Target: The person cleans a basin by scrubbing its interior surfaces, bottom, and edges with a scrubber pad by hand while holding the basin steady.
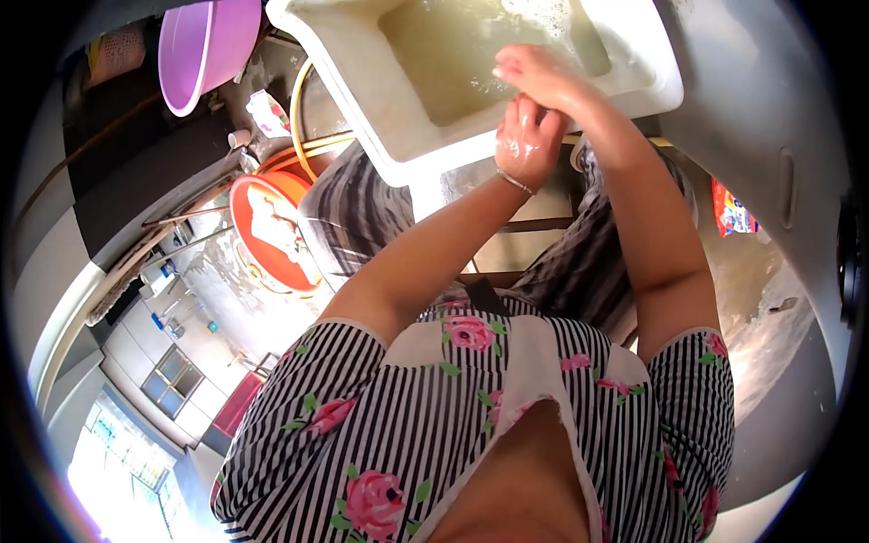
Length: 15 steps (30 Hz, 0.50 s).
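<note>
The person's two hands met above the near side of a white basin (358, 118), which stood in front of the person's knees and held cloudy water (462, 54). The left hand (528, 143), wet and shiny, had its fingers bent up against the underside of the right hand (536, 77) near the wrist; a thin bracelet (516, 182) circled its own wrist. The right hand lay across the top, its fingers partly curled toward the water — whether either hand pinched anything, one could not tell. Away to the left, a purple tub (233, 41) was tilted on its side, and nearer the person's left leg sat an orange tub (273, 270) with pale cloth (272, 220) in it. A yellow hose (297, 118) curved between those tubs and the basin — and on the right, a colourful packet (731, 210) lay on the floor.
</note>
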### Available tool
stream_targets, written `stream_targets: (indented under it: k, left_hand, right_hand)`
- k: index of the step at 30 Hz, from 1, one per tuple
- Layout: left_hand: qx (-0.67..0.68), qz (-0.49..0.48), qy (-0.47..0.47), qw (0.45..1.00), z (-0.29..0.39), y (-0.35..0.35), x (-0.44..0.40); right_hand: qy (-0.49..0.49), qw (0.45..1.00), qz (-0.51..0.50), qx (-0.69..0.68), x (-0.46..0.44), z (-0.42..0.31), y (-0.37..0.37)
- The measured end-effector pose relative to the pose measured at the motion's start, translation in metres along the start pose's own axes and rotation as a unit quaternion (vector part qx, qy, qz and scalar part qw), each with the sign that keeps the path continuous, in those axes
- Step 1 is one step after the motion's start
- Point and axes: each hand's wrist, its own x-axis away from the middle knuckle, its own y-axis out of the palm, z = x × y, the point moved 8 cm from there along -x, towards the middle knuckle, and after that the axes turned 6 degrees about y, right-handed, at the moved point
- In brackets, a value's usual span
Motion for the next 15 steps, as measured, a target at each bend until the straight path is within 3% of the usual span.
stream_targets:
  k: [2,5,7,9,11,12,15]
  left_hand:
    - [0.015,0.013,0.032,0.999,0.001,-0.004,-0.008]
    - [0.038,-0.025,0.008,0.999,-0.047,-0.023,0.018]
    - [0.015,-0.140,-0.106,0.984,-0.101,-0.035,0.050]
    - [-0.171,-0.324,-0.028,0.930,-0.144,-0.041,0.073]
    - [-0.076,-0.353,0.037,0.932,-0.157,-0.070,0.072]
    - [-0.094,-0.389,0.079,0.913,-0.158,-0.069,0.066]
    - [-0.127,-0.540,0.160,0.816,-0.168,-0.056,0.041]
  right_hand:
    - [0.054,0.998,-0.005,-0.033,-0.004,0.016,-0.006]
    - [0.067,0.994,-0.026,0.087,0.005,0.022,0.009]
    - [0.062,0.988,-0.039,0.134,0.007,0.028,0.024]
    - [0.102,0.981,-0.084,0.142,0.011,0.021,0.021]
    - [0.085,0.986,-0.060,0.131,0.012,0.017,0.014]
    - [0.079,0.988,-0.047,0.124,0.012,0.017,0.011]
    - [0.024,0.991,0.042,0.123,0.011,0.028,0.020]
